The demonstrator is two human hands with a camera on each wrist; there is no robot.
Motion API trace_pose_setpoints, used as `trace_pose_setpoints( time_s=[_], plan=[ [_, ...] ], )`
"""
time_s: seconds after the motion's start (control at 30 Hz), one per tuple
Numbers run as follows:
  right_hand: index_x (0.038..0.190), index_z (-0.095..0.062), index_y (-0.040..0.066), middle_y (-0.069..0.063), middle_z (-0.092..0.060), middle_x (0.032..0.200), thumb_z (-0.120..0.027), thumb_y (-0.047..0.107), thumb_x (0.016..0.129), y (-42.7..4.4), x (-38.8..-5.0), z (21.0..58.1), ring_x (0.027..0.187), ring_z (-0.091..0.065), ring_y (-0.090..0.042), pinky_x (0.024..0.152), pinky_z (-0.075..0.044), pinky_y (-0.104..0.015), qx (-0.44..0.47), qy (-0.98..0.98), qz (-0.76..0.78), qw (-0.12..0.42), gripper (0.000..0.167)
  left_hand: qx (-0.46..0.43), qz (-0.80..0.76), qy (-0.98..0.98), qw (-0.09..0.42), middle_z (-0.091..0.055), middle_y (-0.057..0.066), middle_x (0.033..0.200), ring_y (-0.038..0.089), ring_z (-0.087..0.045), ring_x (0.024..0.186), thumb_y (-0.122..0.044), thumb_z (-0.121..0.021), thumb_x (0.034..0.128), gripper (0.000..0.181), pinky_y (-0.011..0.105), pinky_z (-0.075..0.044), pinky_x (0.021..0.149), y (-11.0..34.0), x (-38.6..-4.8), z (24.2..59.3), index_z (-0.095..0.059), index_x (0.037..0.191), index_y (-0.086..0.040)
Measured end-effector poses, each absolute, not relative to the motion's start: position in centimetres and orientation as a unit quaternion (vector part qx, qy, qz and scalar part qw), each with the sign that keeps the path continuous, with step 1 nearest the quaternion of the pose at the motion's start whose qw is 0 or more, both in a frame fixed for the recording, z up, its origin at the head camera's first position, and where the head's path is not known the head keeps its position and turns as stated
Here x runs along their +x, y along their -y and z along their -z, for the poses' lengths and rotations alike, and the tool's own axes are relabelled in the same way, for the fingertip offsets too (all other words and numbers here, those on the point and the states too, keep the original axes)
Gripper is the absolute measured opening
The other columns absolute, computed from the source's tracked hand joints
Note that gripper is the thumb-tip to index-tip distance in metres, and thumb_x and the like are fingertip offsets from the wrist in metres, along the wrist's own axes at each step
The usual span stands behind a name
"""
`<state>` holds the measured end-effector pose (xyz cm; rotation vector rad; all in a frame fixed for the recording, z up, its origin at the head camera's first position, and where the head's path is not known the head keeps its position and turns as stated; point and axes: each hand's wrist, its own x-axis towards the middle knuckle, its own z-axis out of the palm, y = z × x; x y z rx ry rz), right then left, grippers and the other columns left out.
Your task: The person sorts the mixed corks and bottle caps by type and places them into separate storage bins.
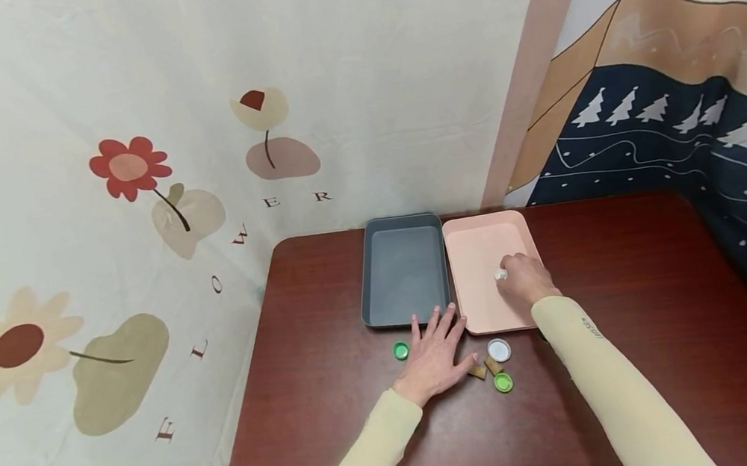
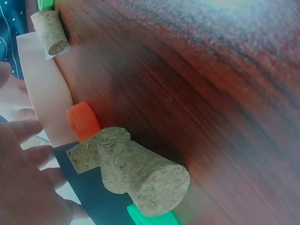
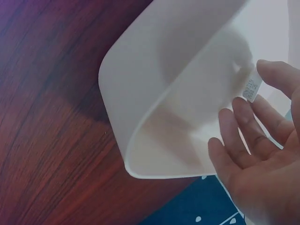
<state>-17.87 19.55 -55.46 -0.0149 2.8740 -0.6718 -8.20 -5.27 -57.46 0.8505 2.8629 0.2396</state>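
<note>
Over the pink tray [image 1: 477, 253], my right hand [image 1: 525, 277] pinches a small white bottle cap [image 3: 253, 86] between thumb and fingertips; printed characters show on the cap's side. My left hand [image 1: 432, 362] is spread with its fingers apart at the near edge of the dark grey tray [image 1: 404, 275]. Left of it lies a green bottle cap [image 1: 401, 350]. Just right of its thumb are cork stoppers [image 1: 493, 365], a light green cap [image 1: 503, 382] and a round white lid [image 1: 499, 350]. The left wrist view shows more corks [image 2: 161, 187] and an orange cap [image 2: 83, 122] near the fingers.
Both trays stand side by side at the far edge of the dark red wooden table [image 1: 620, 269]. Behind them hangs a pale curtain [image 1: 369, 113] with flower prints. A navy cloth [image 1: 635, 148] with tree prints hangs at the right.
</note>
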Motion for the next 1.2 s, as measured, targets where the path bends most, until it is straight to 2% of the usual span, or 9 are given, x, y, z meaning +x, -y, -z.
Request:
trace_pose_setpoints(
  time_s=[0.23,0.4,0.57,0.67,0.97,1.2],
  plan=[
    [0.124,-0.063,-0.007,-0.027,-0.064,0.109,-0.067,0.016,0.091,-19.4,-17.5,55.5,0.099,-0.063,-0.043,0.089,-0.050,-0.058,-0.003,-0.970,0.225,0.089,0.040,0.285,-0.079,-0.953,0.070,-0.023,0.003,0.171,0.029,-0.019,0.158,-0.062,-0.048,0.1018,0.071,0.066,-0.013,0.121,5.3,-8.3,57.5,-0.043,0.160,-0.022],
    [0.141,-0.056,-0.003,-0.028,-0.062,0.129,-0.071,0.030,0.094,-19.5,-17.0,55.3,0.117,-0.059,-0.046,0.099,-0.046,-0.064,-0.005,-0.972,0.223,0.076,0.059,0.287,-0.080,-0.953,0.063,-0.023,0.003,0.171,0.030,-0.020,0.157,-0.062,-0.049,0.1016,0.070,0.067,-0.015,0.120,5.3,-8.3,57.6,-0.044,0.159,-0.022],
    [0.156,-0.041,0.002,-0.028,-0.044,0.154,-0.066,0.044,0.098,-19.4,-16.3,54.8,0.139,-0.044,-0.048,0.107,-0.036,-0.071,-0.021,-0.969,0.240,0.048,0.076,0.285,-0.082,-0.953,0.063,-0.024,0.003,0.171,0.029,-0.020,0.157,-0.062,-0.049,0.1015,0.070,0.067,-0.016,0.120,5.3,-8.3,57.5,-0.045,0.159,-0.022],
    [0.160,-0.036,0.005,-0.027,-0.032,0.163,-0.061,0.050,0.099,-19.4,-15.4,54.7,0.146,-0.034,-0.050,0.111,-0.031,-0.072,-0.029,-0.966,0.254,0.021,0.080,0.284,-0.088,-0.953,0.065,-0.024,0.003,0.171,0.029,-0.020,0.157,-0.061,-0.049,0.1016,0.069,0.066,-0.015,0.120,5.3,-8.3,57.5,-0.045,0.159,-0.022],
    [0.165,-0.026,0.012,-0.021,-0.021,0.169,-0.054,0.065,0.098,-19.7,-11.2,55.0,0.153,-0.019,-0.050,0.113,-0.019,-0.075,-0.041,-0.958,0.281,-0.042,0.090,0.281,-0.101,-0.952,0.072,-0.024,0.003,0.171,0.029,-0.020,0.157,-0.060,-0.048,0.1024,0.068,0.066,-0.014,0.121,5.3,-8.3,57.5,-0.046,0.158,-0.022],
    [0.165,-0.026,0.014,-0.017,-0.022,0.170,-0.058,0.062,0.098,-20.1,-7.7,55.1,0.153,-0.020,-0.048,0.113,-0.020,-0.074,-0.052,-0.955,0.287,-0.059,0.089,0.286,-0.120,-0.949,0.063,-0.027,0.002,0.170,0.028,-0.021,0.157,-0.058,-0.050,0.1021,0.067,0.066,-0.014,0.121,5.6,-8.3,57.5,-0.046,0.158,-0.021]
  ],
)
